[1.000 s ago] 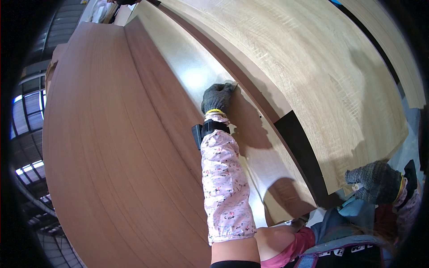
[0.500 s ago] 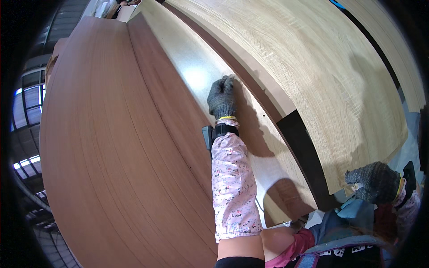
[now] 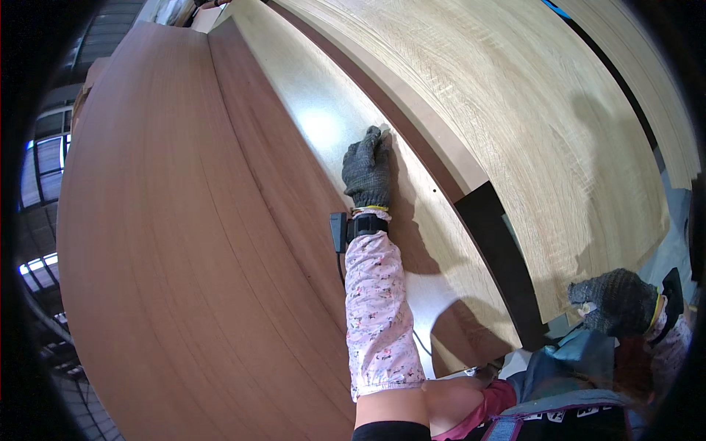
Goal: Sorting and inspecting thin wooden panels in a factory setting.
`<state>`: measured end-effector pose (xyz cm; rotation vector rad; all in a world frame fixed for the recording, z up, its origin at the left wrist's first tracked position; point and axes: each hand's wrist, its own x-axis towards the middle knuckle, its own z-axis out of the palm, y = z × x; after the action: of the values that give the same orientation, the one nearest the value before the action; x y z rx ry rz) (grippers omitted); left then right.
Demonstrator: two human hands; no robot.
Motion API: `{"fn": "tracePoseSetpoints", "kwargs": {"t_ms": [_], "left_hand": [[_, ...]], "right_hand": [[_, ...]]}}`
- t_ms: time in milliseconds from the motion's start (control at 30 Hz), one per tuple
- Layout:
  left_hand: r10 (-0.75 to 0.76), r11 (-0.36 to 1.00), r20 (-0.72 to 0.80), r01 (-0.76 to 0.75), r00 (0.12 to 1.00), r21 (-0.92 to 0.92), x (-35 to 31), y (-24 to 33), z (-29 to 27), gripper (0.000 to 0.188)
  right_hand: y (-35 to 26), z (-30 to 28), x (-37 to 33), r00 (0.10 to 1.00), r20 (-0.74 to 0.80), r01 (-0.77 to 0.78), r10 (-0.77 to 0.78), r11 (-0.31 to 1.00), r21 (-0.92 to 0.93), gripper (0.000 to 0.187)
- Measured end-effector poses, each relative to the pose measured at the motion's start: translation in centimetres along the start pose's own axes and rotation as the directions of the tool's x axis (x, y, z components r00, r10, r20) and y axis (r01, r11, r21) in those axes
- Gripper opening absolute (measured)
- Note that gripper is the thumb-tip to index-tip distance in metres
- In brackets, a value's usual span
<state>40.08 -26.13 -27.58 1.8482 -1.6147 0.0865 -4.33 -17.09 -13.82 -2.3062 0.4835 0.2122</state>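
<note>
My left hand (image 3: 367,167), in a dark grey knit glove, is over a narrow light-wood strip (image 3: 309,110) between brown panels. Its fingers are curled closed near the strip's right edge; whatever they may grip is hidden. A large reddish-brown wood-grain panel (image 3: 169,220) stands to the left of this arm. At the lower right my right hand (image 3: 614,301), gloved the same way, is closed beside the near corner of a big light-wood board (image 3: 529,140). A small whitish bit shows at its fingertips, too small to name.
A black piece (image 3: 496,250) lies between the strip and the board. Another light-wood board (image 3: 662,81) lies at the far right, past a dark gap. Part of another person's hand (image 3: 213,4) shows at the top. Metal roofing and windows appear at far left.
My left hand has slid slightly nearer and its forearm has moved a little left. The brown panel's outer edge has shifted slightly left. My right hand has stayed in place.
</note>
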Motion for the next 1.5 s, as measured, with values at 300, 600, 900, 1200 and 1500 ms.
{"fn": "tracePoseSetpoints", "kwargs": {"t_ms": [300,600,900,1200,1500], "left_hand": [[0.122,0.983,0.05,-0.128,0.991,0.131,0.4,0.5,-0.2,0.025],[0.226,0.964,0.131,-0.241,0.965,0.115,0.2,-1.1,-0.4,0.032],[0.315,0.944,0.16,-0.327,0.936,0.051,0.3,0.6,-0.9,0.031],[0.069,0.959,0.096,-0.04,0.993,-0.279,-0.7,-0.6,-0.3,0.022],[-0.116,0.993,0.147,0.112,0.982,0.034,2.2,-0.5,-0.9,0.018]], "right_hand": [[1.0,1.8,-1.8,0.998,0.063,0.036,-0.029,0.992,-0.118,0.044],[0.7,0.9,-1.2,0.996,-0.051,-0.072,0.076,0.993,0.09,0.049],[0.1,-0.1,-1.9,0.987,-0.022,-0.157,0.159,0.986,0.063,0.051],[2.6,3.3,-3.9,0.999,-0.024,-0.047,0.045,0.997,-0.065,0.051],[1.0,2.3,-3.2,0.995,-0.089,0.026,-0.046,0.978,-0.206,0.046]]}}
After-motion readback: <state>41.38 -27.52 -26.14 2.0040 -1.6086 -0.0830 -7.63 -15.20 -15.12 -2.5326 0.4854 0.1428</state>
